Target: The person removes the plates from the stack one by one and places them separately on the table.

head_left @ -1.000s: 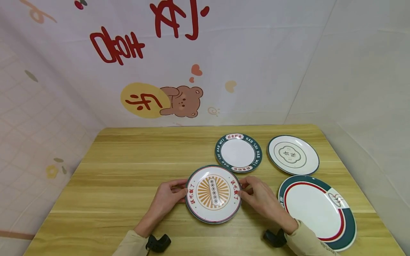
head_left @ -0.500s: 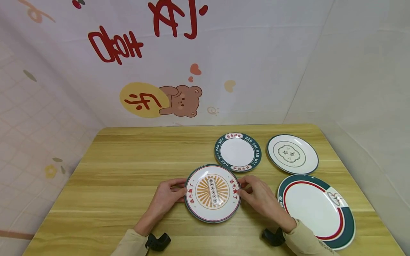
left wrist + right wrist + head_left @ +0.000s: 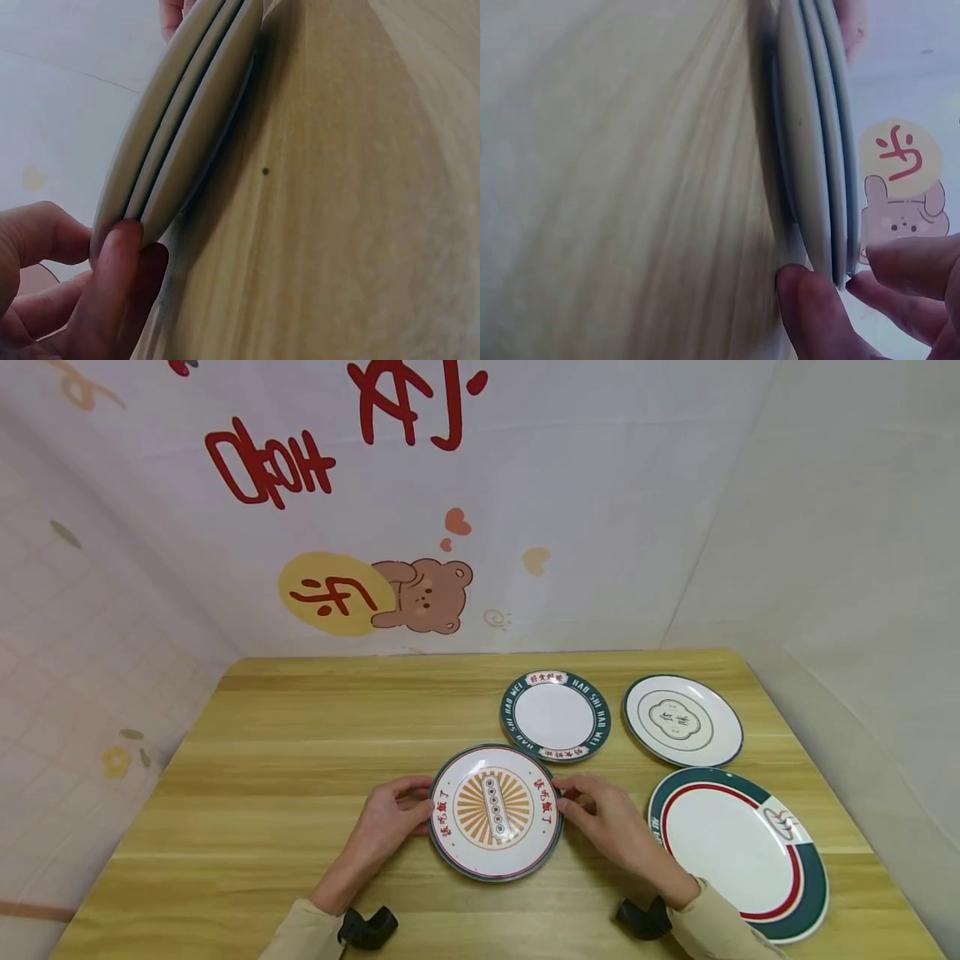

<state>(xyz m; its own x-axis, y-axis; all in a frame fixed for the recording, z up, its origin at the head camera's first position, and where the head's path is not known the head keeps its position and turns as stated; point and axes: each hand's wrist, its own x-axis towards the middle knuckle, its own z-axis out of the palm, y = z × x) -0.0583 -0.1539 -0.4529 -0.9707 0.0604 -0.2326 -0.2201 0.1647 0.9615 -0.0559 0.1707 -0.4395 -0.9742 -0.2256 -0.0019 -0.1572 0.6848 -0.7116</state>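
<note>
Two black wrist devices (image 3: pixel 367 928) are showing nearest the viewer, one beside each beige sleeve (image 3: pixel 303 935). The left hand (image 3: pixel 386 822) is pinching the left edge of a stack of plates (image 3: pixel 495 818), its fingers bending against the rims. The right hand (image 3: pixel 615 827) is gripping the opposite edge between thumb and fingers. Both wrist views are showing three rims in the stack; its top plate is bearing an orange sunburst between red characters. The stack is facing up at the middle of the wooden table (image 3: pixel 285 777); whether its base is touching the wood cannot be told. To the right, an oval plate (image 3: pixel 727 852) is lying partly behind the right sleeve. Just beyond the stack, a green-rimmed plate (image 3: pixel 555 716) is resting beside a thin-rimmed white plate (image 3: pixel 716 722). Behind the table, a pale wall cloth (image 3: pixel 600 477) is displaying a brown bear (image 3: pixel 431 597).
</note>
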